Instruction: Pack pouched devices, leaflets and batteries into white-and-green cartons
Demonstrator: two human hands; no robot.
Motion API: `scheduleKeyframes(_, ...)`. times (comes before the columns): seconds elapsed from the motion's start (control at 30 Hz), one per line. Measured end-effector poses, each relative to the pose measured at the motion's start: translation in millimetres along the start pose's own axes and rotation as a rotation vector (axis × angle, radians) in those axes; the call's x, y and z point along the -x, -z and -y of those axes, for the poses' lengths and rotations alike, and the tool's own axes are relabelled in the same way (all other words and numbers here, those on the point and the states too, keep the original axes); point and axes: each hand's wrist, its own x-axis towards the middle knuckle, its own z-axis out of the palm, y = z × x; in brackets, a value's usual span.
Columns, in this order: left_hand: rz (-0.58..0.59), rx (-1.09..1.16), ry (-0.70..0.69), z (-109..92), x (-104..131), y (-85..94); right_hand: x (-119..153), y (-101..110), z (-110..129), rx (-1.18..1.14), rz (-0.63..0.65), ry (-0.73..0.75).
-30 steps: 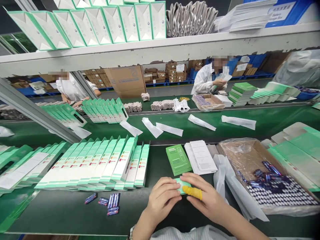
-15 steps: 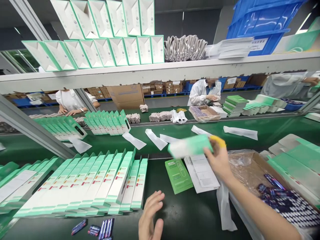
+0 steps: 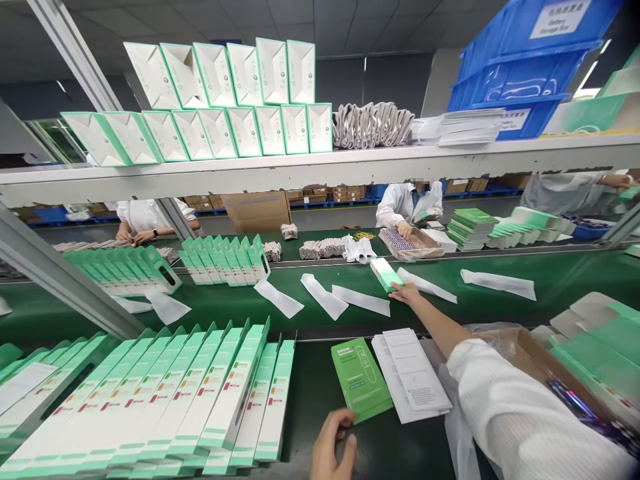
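Observation:
My right hand [image 3: 406, 293] reaches far forward over the green belt, closed on the near end of a slim green-and-white box [image 3: 384, 275]. My left hand [image 3: 334, 445] is low at the bottom centre, fingers curled and thumb apart, with nothing visible in it. Its fingertips are at the lower left corner of a green printed booklet [image 3: 361, 380]; whether they touch it I cannot tell. Beside the booklet lie white folded leaflets [image 3: 413, 377]. A row of upright, leaning green-and-white boxes [image 3: 215, 393] stands to the left of my left hand.
White pouches [image 3: 325, 297] lie along the belt [image 3: 230, 310]. At right, my sleeve partly covers a carton of batteries [image 3: 575, 400]. A shelf [image 3: 300, 177] crosses above with stacked boxes and blue bins [image 3: 505, 87]. Across the belt, a person [image 3: 407, 203] works at a tray.
My right hand has carried the box forward and away, from above the leaflets to over the belt. My left hand has moved right, to the booklet's corner. The view has tilted up.

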Motion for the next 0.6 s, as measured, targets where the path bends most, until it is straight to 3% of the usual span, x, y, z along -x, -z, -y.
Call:
scheduleKeyframes(0.13,0.034,-0.411,0.137,-22,-41,-6.8,5,18,7,0.254,-0.060,0.154)
scheduleKeyframes(0.23,0.042,-0.706,0.200,-35,-77,-15.0,41,32,-6,0.425,-0.025,0.397)
scheduleKeyframes(0.33,0.031,-0.717,0.254,-36,-101,-22.0,103,45,-44,0.564,0.171,0.665)
scheduleKeyframes(0.43,0.016,-0.640,0.275,-31,-110,-21.2,160,58,-100,0.690,0.310,0.836)
scheduleKeyframes(0.5,0.002,-0.563,0.284,-26,-111,-16.4,182,63,-137,0.884,0.281,0.968)
scheduleKeyframes(0.6,-0.041,-0.392,0.279,-23,-113,-6.4,190,65,-176,1.101,0.152,1.174)
